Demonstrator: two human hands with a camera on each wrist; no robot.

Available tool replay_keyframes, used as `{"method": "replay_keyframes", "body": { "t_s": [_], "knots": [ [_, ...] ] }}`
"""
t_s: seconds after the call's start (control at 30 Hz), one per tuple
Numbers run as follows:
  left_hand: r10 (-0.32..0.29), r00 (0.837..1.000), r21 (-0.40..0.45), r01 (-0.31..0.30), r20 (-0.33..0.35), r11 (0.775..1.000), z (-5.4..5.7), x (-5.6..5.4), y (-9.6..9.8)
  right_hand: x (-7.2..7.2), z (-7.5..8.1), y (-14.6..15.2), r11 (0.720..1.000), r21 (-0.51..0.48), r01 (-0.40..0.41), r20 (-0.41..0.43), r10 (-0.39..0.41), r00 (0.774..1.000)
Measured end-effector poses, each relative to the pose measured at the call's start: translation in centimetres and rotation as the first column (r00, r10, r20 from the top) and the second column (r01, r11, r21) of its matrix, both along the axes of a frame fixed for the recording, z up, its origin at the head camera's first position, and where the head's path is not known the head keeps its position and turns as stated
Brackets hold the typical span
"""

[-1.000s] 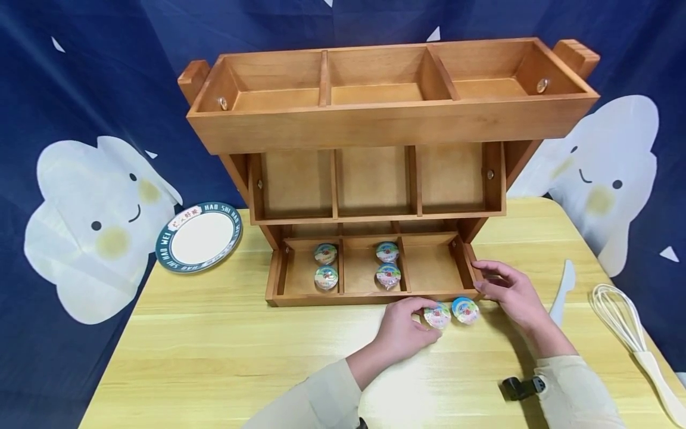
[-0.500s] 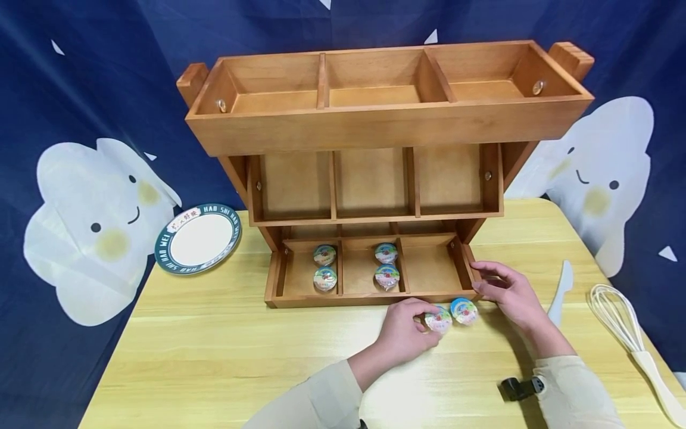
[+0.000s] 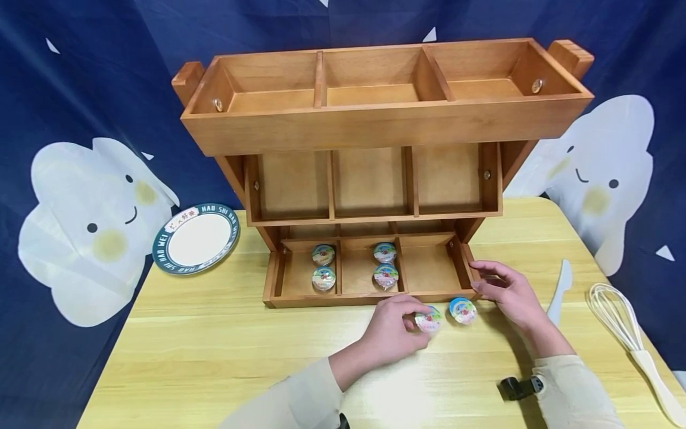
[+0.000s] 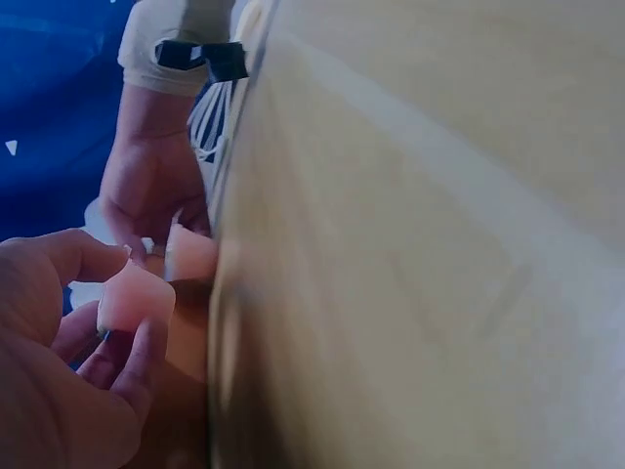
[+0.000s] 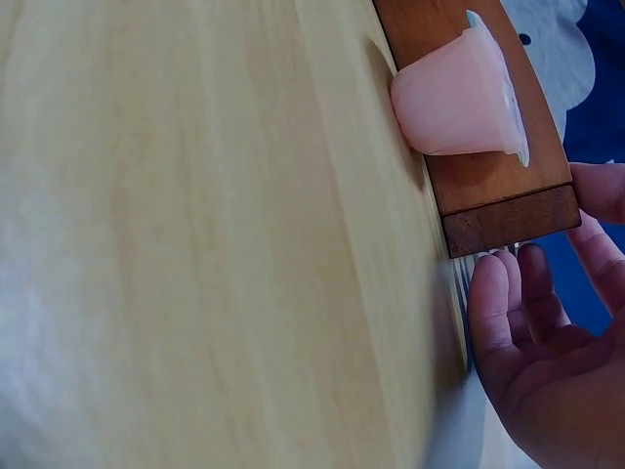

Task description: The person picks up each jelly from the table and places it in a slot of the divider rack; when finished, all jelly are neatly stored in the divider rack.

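My left hand (image 3: 393, 329) pinches a small jelly cup (image 3: 429, 320) with a printed lid, between thumb and fingertips, in front of the lowest tray. The left wrist view shows that jelly cup (image 4: 137, 298) as pale pink. Another pink jelly cup (image 5: 459, 98), with a blue-edged lid, stands on the table close to the tray's front right corner. My right hand (image 3: 509, 295) grips that end of the wooden tray (image 3: 343, 300) with thumb and finger at the rim, its other fingers curled below. Two jelly cups sit in the left compartment (image 3: 295, 277) and two in the middle one.
Above the lowest tray rise two more wooden tiers, the top tray (image 3: 386, 128) overhanging it. A green-rimmed plate (image 3: 161, 253) lies at the back left. A pale plastic knife (image 3: 560, 292) and a whisk (image 3: 640, 351) lie to the right.
My left hand, pinching the jelly cup, has shifted a little left, widening the space to the other cup. My right hand has stayed at the tray's end.
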State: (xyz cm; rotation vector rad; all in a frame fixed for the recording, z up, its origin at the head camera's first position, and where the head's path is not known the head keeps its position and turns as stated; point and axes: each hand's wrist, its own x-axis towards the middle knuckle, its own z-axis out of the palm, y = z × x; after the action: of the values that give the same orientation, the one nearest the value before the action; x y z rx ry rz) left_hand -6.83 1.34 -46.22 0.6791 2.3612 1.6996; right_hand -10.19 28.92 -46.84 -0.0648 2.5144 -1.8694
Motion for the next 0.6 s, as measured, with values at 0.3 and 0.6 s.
{"method": "replay_keyframes", "body": {
  "t_s": [0.3,0.6],
  "knots": [
    [0.035,0.997,0.115,-0.043,0.066,0.992,2.5,-2.6,0.0,0.0,0.0,0.0,0.999,0.034,0.0,-0.011,0.0,1.0],
    [0.11,0.991,0.194,-0.122,0.071,0.973,4.5,-6.7,1.7,-0.1,0.1,0.1,0.999,0.035,-0.005,-0.003,0.005,1.0]
  ]
}}
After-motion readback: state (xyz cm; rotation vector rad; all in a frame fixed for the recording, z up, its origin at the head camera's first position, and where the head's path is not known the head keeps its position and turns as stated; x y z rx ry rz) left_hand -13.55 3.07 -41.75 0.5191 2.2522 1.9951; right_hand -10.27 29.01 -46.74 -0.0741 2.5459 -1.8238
